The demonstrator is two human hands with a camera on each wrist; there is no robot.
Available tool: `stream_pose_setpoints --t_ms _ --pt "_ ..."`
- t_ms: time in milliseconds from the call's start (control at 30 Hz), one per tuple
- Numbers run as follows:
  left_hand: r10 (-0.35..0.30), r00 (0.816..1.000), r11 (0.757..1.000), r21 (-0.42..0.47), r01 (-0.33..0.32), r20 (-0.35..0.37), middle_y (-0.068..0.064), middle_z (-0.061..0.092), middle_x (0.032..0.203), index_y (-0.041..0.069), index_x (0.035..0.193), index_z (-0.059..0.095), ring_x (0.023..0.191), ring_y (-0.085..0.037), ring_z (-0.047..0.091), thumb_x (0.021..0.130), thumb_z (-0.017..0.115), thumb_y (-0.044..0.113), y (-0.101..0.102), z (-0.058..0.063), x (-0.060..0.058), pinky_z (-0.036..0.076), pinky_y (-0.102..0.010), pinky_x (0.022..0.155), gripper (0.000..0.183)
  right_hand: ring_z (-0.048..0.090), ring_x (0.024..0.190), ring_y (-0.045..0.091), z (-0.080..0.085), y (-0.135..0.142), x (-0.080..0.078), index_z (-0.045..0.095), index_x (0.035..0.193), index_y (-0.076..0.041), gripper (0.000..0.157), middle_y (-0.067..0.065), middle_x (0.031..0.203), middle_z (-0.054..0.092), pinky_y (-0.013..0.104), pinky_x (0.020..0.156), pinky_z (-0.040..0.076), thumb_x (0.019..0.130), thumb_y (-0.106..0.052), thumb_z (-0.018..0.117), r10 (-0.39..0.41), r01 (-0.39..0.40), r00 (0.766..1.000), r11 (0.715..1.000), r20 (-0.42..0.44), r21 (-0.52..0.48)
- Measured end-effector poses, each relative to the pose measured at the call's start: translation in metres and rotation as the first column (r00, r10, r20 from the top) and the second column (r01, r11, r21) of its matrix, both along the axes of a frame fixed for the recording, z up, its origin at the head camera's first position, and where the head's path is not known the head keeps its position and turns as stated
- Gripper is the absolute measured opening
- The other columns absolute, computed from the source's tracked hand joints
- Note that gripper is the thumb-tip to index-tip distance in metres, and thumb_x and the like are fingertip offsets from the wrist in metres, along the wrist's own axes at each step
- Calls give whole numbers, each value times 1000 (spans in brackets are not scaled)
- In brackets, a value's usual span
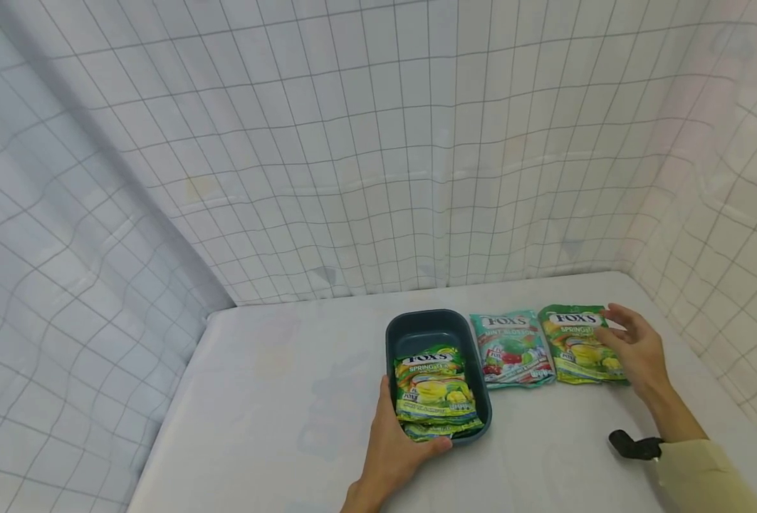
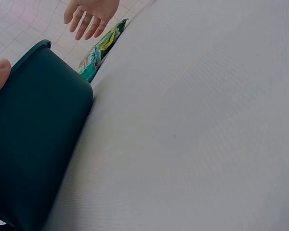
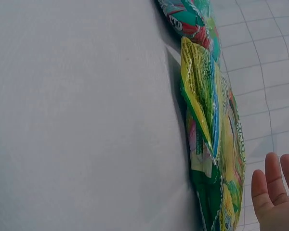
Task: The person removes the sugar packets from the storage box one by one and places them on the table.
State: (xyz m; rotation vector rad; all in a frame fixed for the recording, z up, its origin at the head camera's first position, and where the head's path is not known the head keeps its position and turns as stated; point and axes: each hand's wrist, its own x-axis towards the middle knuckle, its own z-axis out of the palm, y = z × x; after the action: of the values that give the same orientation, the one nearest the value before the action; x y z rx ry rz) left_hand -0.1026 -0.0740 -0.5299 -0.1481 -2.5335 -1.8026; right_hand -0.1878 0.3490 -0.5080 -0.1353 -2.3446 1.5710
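Observation:
My left hand (image 1: 394,449) grips the near-left corner of a dark teal plastic bin (image 1: 426,329), fingers along its left side and thumb at the near rim. Green-and-yellow Fox's Spring Tea candy bags (image 1: 434,388) lie stacked in the bin's near part. To the right of the bin lies a mint-green Fox's Mint Blossom candy bag (image 1: 513,353), and beside that another Spring Tea candy bag (image 1: 573,345). Over this last bag's right edge hovers my right hand (image 1: 641,356), its fingers spread and loosely bent. The right wrist view shows the fingers apart from the bag (image 3: 207,96).
A white cloth-covered table (image 1: 263,413) stretches to the left and in front of the bin. White grid-patterned curtains (image 1: 391,178) hang behind the table and on both sides. A black strap piece (image 1: 634,446) sticks out at my right wrist.

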Motion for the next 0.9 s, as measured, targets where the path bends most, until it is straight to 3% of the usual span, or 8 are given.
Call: stream_pose_setpoints --t_ms 200,400,633,767,900 --pt "5 1000 1000 -10 -5 13 5 47 145 19 164 10 131 -14 47 62 97 52 1 2 1 41 -49 108 138 57 103 -6 5 -9 2 35 155 1 64 -1 135 56 9 82 46 103 -22 64 38 -39 999 999 -22 -34" --pt "3 1000 1000 -10 -3 2 6 47 145 19 164 11 129 -14 48 62 96 52 1 2 1 42 -48 107 137 55 110 -3 12 -18 3 35 157 -5 61 -3 137 55 8 87 43 104 -18 62 108 -112 991 992 -74 -53" --pt "2 1000 1000 -16 -2 -3 8 47 144 20 164 11 129 -13 48 62 96 54 1 0 1 42 -48 107 137 52 116 -2 19 -30 5 34 158 -9 62 2 140 55 9 89 43 104 -20 62 135 -142 988 987 -77 -82" --pt "-1 1000 1000 -18 1 -8 8 47 144 20 164 11 128 -13 49 62 96 54 1 -1 0 43 -47 106 136 55 115 0 22 -36 7 33 157 -7 63 -2 138 56 10 88 45 103 -17 64 156 -166 984 978 -83 -128" --pt "-5 1000 1000 -8 5 -18 9 49 142 20 163 13 127 -12 50 63 96 52 0 -2 0 43 -46 106 135 63 109 1 24 -41 8 33 157 -5 62 -4 136 57 13 87 49 103 -9 62 215 -239 967 950 -137 -203"
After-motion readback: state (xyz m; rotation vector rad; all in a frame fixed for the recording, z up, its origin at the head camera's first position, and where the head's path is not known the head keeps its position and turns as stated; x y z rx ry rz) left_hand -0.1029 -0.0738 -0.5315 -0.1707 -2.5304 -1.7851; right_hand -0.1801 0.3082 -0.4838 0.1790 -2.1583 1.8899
